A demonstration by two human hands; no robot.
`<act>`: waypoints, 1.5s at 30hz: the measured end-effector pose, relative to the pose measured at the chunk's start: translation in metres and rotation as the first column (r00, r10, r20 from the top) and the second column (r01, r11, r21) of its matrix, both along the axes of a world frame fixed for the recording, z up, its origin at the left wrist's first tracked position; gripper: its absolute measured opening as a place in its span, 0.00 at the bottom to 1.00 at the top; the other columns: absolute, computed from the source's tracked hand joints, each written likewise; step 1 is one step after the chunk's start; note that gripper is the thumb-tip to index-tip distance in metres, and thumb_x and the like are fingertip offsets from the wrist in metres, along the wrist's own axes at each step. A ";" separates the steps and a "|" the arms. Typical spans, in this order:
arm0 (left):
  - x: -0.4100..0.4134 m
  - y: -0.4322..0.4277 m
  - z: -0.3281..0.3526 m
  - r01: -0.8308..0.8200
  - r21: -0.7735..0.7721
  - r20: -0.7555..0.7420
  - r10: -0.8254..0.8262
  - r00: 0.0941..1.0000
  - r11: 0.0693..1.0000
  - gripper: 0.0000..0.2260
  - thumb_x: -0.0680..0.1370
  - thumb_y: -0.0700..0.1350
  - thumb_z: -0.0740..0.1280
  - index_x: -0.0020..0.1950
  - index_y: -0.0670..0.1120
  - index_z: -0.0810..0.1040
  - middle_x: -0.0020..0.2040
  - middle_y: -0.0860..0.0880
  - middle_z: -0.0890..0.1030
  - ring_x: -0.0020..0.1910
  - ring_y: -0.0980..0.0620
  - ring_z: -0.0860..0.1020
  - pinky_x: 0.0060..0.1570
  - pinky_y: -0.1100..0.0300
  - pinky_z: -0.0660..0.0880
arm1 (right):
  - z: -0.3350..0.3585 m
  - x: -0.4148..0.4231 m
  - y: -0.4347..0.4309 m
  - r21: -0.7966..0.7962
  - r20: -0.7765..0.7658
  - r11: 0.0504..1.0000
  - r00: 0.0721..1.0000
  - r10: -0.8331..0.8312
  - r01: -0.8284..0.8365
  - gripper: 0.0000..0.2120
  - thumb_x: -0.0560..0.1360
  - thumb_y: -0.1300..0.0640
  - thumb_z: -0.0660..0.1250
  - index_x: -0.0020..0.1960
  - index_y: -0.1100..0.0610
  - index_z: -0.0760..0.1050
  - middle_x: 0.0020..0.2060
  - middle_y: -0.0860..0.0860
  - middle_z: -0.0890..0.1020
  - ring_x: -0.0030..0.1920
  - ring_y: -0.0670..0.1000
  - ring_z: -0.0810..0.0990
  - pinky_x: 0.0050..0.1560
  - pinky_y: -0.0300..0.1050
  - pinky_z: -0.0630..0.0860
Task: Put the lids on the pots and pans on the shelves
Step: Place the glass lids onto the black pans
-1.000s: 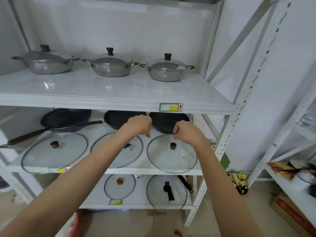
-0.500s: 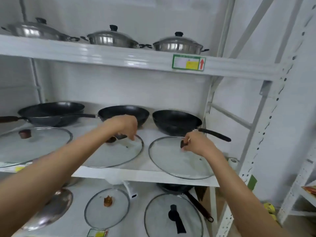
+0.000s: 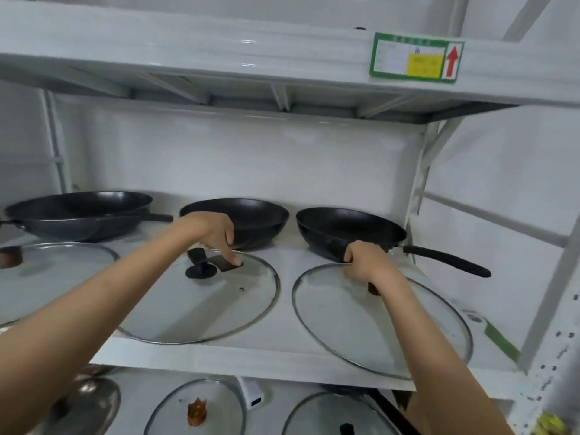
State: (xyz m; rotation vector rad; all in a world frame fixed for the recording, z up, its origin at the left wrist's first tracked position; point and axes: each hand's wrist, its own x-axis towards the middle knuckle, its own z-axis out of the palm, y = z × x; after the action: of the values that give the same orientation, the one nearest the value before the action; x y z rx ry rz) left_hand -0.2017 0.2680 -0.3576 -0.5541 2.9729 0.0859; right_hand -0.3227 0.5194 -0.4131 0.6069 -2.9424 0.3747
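shelving of white metal, seen from the head camera; we look into the middle shelf (image 3: 175,356). along its back edge stand three black woks: a left wok (image 3: 78,215) with a dark handle pointing right, a middle wok (image 3: 251,218) and a right wok (image 3: 348,230) whose handle runs toward the shelf's right edge. none of them carries a lid. toward the front edge lie three glass lids, flat on the shelf: a left lid (image 3: 50,277) with a brown knob, partly cut by the frame; a middle lid (image 3: 207,306) with a black knob (image 3: 201,268); and a right lid (image 3: 370,315), which overhangs the front right corner.

our left hand (image 3: 216,237) reaches over the middle lid, fingertips resting on the glass just right of the black knob; it is unclenched and grasps nothing. our right hand (image 3: 367,262) is closed over the rear part of the right lid, covering most of a dark knob beneath it, with fingers curled at the lid's back rim.

the upper shelf (image 3: 219,54) bears a green-framed label (image 3: 416,58) with a red arrow on its front edge. on the lowest shelf we see two more glass lids (image 3: 194,409) and a steel lid (image 3: 84,406) near the left.
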 end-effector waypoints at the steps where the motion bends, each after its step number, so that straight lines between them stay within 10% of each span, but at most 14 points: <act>1: -0.002 -0.008 0.001 -0.011 0.017 0.005 0.011 1.000 1.000 0.25 0.69 0.60 0.71 0.54 0.41 0.78 0.54 0.49 0.77 0.54 0.48 0.76 0.49 0.59 0.74 | 0.003 -0.005 0.002 0.032 -0.013 0.999 1.000 -0.005 0.006 0.10 0.72 0.57 0.67 0.52 0.58 0.77 0.55 0.56 0.80 0.58 0.59 0.77 0.55 0.49 0.74; 4: -0.018 -0.030 0.009 -0.036 -0.018 -0.060 0.035 0.998 0.999 0.25 0.70 0.54 0.73 0.65 0.47 0.77 0.65 0.51 0.76 0.63 0.47 0.76 0.64 0.56 0.73 | 0.011 -0.021 0.015 0.053 -0.040 0.998 0.999 -0.037 0.039 0.10 0.73 0.53 0.67 0.52 0.56 0.77 0.53 0.55 0.81 0.57 0.58 0.77 0.53 0.49 0.73; 7: -0.030 -0.036 0.005 -0.044 -0.018 -0.020 0.044 0.999 0.999 0.21 0.73 0.46 0.71 0.65 0.49 0.75 0.67 0.49 0.74 0.62 0.46 0.76 0.56 0.58 0.76 | 0.011 -0.028 0.027 0.065 0.036 0.997 0.998 -0.055 0.052 0.09 0.74 0.54 0.67 0.50 0.58 0.77 0.48 0.55 0.81 0.47 0.55 0.78 0.39 0.43 0.71; 12: -0.038 -0.043 -0.012 -0.046 -0.080 0.075 0.052 0.996 0.996 0.05 0.77 0.43 0.66 0.51 0.44 0.74 0.52 0.47 0.72 0.48 0.47 0.73 0.30 0.68 0.64 | -0.004 -0.029 0.033 0.120 0.136 0.992 0.989 -0.062 0.045 0.10 0.75 0.51 0.68 0.48 0.58 0.77 0.43 0.53 0.79 0.45 0.54 0.79 0.42 0.43 0.71; 17: -0.035 -0.046 -0.020 -0.157 -0.148 0.108 0.174 0.979 0.976 0.16 0.78 0.49 0.65 0.62 0.43 0.78 0.59 0.47 0.77 0.55 0.46 0.77 0.29 0.67 0.65 | -0.019 -0.029 0.027 0.143 0.152 0.988 0.986 -0.075 0.053 0.14 0.74 0.51 0.68 0.37 0.58 0.69 0.37 0.53 0.76 0.42 0.57 0.79 0.44 0.45 0.75; 22: -0.028 -0.049 -0.037 -0.266 0.054 0.042 0.264 0.964 0.963 0.17 0.79 0.46 0.63 0.66 0.40 0.73 0.65 0.42 0.76 0.53 0.43 0.83 0.41 0.61 0.78 | -0.025 -0.020 0.027 0.079 0.060 0.989 0.990 -0.127 0.122 0.12 0.76 0.55 0.66 0.38 0.58 0.68 0.49 0.59 0.82 0.52 0.59 0.83 0.48 0.45 0.77; 27: -0.030 -0.061 -0.058 -0.263 0.251 -0.061 0.287 0.956 0.931 0.11 0.81 0.41 0.60 0.43 0.37 0.78 0.56 0.37 0.83 0.49 0.40 0.84 0.28 0.64 0.74 | -0.031 -0.013 0.030 -0.019 -0.009 0.991 0.991 -0.131 0.131 0.09 0.76 0.56 0.66 0.44 0.60 0.69 0.43 0.58 0.79 0.45 0.58 0.79 0.42 0.45 0.72; 32: -0.020 -0.059 -0.050 -0.247 0.426 -0.106 0.319 0.942 0.871 0.16 0.81 0.39 0.58 0.33 0.42 0.71 0.34 0.46 0.75 0.17 0.58 0.75 0.17 0.70 0.69 | -0.030 -0.006 0.032 -0.029 0.025 0.994 0.995 -0.100 0.101 0.09 0.76 0.56 0.67 0.44 0.60 0.69 0.41 0.56 0.77 0.43 0.58 0.78 0.43 0.46 0.72; 45: 0.004 -0.042 -0.008 -0.072 0.689 -0.243 0.325 0.914 0.721 0.09 0.81 0.42 0.61 0.54 0.35 0.71 0.40 0.46 0.76 0.18 0.59 0.79 0.24 0.72 0.77 | -0.002 0.028 0.049 -0.087 0.028 0.996 0.999 0.016 -0.013 0.11 0.76 0.58 0.67 0.47 0.67 0.79 0.45 0.61 0.84 0.44 0.60 0.83 0.50 0.52 0.80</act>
State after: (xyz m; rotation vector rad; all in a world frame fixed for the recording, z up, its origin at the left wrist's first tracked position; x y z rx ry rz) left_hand -0.1982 0.2258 -0.3655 -0.8079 2.8502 1.3544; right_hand -0.2949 0.5688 -0.4150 0.6174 -2.9326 0.5137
